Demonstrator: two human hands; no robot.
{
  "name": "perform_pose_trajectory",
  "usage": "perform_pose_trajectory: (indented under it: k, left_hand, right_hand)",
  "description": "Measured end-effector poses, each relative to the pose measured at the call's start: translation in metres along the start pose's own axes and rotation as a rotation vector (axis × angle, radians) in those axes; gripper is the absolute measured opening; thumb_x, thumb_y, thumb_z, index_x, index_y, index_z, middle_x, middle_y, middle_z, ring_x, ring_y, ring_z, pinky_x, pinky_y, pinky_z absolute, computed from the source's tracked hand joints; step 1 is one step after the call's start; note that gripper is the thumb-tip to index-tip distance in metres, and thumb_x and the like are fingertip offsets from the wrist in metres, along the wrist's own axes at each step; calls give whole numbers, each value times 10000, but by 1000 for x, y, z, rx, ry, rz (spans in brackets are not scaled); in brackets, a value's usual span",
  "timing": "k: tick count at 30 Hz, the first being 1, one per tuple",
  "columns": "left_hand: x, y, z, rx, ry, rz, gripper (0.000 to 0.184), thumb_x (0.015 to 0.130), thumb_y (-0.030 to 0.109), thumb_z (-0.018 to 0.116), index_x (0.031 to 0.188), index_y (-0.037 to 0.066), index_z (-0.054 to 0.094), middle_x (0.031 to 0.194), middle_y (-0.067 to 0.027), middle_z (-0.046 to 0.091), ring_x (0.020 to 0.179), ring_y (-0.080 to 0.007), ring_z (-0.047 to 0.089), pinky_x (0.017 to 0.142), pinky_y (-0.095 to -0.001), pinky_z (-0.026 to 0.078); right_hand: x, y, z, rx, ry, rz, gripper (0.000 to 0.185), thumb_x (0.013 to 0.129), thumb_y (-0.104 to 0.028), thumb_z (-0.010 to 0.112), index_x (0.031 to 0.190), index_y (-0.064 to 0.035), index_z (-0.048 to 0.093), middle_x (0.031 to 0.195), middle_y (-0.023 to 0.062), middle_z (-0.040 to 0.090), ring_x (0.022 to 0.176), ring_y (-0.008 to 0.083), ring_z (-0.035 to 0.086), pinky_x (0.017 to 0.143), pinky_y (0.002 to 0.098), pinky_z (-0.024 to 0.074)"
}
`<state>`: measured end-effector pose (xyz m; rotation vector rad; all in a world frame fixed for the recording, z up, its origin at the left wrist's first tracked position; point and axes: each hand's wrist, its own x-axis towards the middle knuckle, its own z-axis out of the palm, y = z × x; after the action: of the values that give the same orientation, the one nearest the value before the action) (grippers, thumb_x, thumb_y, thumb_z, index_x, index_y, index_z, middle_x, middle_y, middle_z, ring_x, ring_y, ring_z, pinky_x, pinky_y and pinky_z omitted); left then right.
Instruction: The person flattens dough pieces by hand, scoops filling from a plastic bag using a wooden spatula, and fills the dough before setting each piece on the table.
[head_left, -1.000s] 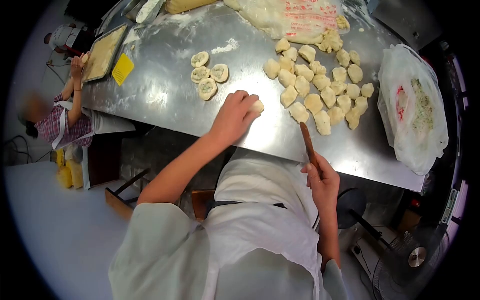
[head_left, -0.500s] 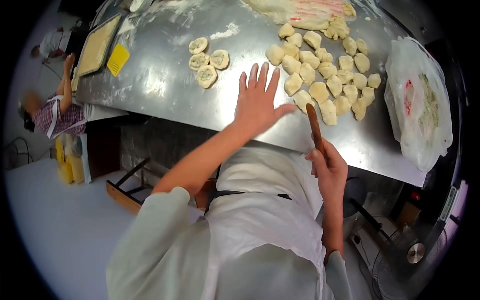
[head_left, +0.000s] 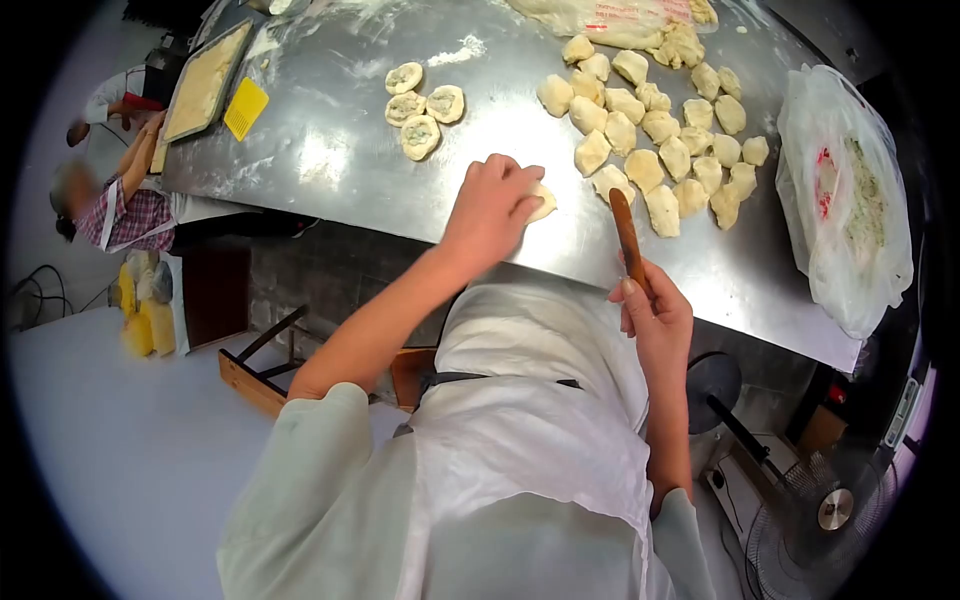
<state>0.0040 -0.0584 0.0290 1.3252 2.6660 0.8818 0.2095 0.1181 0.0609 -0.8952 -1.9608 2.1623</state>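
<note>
My left hand rests at the front of the metal table with curled fingers around a flattened piece of dough, which shows at its right side. My right hand grips a brown wooden stick near its lower end, pointing up over the table edge. Many dough pieces lie to the right, the nearest by the stick's tip. Further left are several round dough pieces with greenish filling.
A clear plastic bag with filling stands at the right of the table. A yellow scraper and a tray lie at the left, where two people work. A bag of dough is at the back.
Half a second ago my left hand was spread flat on the table; now its fingers are curled at the dough's edge. The stick stays in my right hand. The view has shifted slightly.
</note>
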Motion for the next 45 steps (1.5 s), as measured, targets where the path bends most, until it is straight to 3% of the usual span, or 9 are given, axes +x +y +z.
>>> perform_pose_trajectory:
  k: [4, 7, 12, 16, 25, 30, 36, 42, 45]
  left_hand:
    - [-23, 15, 7, -68, 53, -284, 295, 960, 199, 704, 1146, -12, 615, 952, -147, 603, 733, -294, 593, 700, -395, 506]
    - [-31, 24, -4, -95, 7, -357, 362, 949, 211, 721, 1209, -7, 596, 978, -158, 595, 807, -298, 596, 732, -396, 500]
    - [-20, 26, -2, 198, 76, 163, 661, 843, 485, 779, 1256, 14, 564, 1066, -150, 535, 971, -357, 521, 862, -501, 431]
    - [-8, 1, 12, 192, 26, 93, 494, 835, 453, 789, 1012, 50, 566, 983, -152, 551, 922, -357, 546, 790, -475, 453]
    - [16, 12, 17, 338, 21, -144, 552, 878, 536, 722, 981, 11, 589, 905, -147, 606, 854, -356, 608, 745, -470, 499]
    - [27, 3, -29, -57, -12, -454, 470, 971, 391, 666, 1200, -17, 621, 1018, -176, 644, 937, -355, 625, 796, -462, 505]
    - [78, -33, 18, 177, 406, 46, 362, 1019, 192, 568, 1304, -30, 558, 1212, -236, 621, 1150, -406, 566, 1018, -461, 454]
    - [60, 6, 46, 326, 267, -32, 464, 979, 131, 570, 1408, -20, 476, 1334, -248, 562, 1277, -469, 496, 1097, -533, 378]
    - [60, 1, 44, 231, 253, -3, 413, 990, 109, 568, 1387, 1, 526, 1284, -198, 613, 1233, -376, 559, 1053, -458, 442]
  right_hand:
    - [-9, 2, -1, 25, 11, -13, 365, 1029, -126, 631, 1367, 13, 613, 863, 16, 672, 639, 31, 488, 563, 194, 405]
    - [-11, 4, -7, 47, 50, -9, 359, 1031, -127, 627, 1362, 10, 616, 863, 12, 672, 638, 31, 484, 564, 194, 406]
    - [-11, 10, -7, 39, 26, 16, 360, 1033, -131, 625, 1365, 10, 613, 864, 8, 672, 636, 28, 479, 566, 193, 407]
    - [-11, 9, 0, 65, 19, -1, 367, 1028, -123, 633, 1370, 8, 610, 867, 9, 675, 636, 26, 485, 564, 192, 408]
    - [-12, 14, 0, 35, 9, 20, 375, 1020, -103, 635, 1376, 8, 604, 883, 19, 691, 629, 23, 487, 560, 191, 409]
    - [-13, 13, -4, 49, 24, 6, 372, 1022, -107, 634, 1375, 8, 606, 880, 16, 686, 624, 22, 480, 559, 188, 403]
    - [-9, 15, 1, 33, 11, 31, 367, 1033, -136, 630, 1371, 5, 609, 867, 8, 676, 620, 24, 471, 554, 184, 393]
    - [-5, 7, -2, 118, 33, 32, 360, 1024, -124, 642, 1362, -1, 614, 863, 4, 672, 623, 27, 485, 546, 188, 396]
    - [5, -1, 6, 138, -1, 18, 370, 1018, -116, 647, 1368, -1, 610, 867, 9, 677, 627, 27, 490, 552, 189, 403]
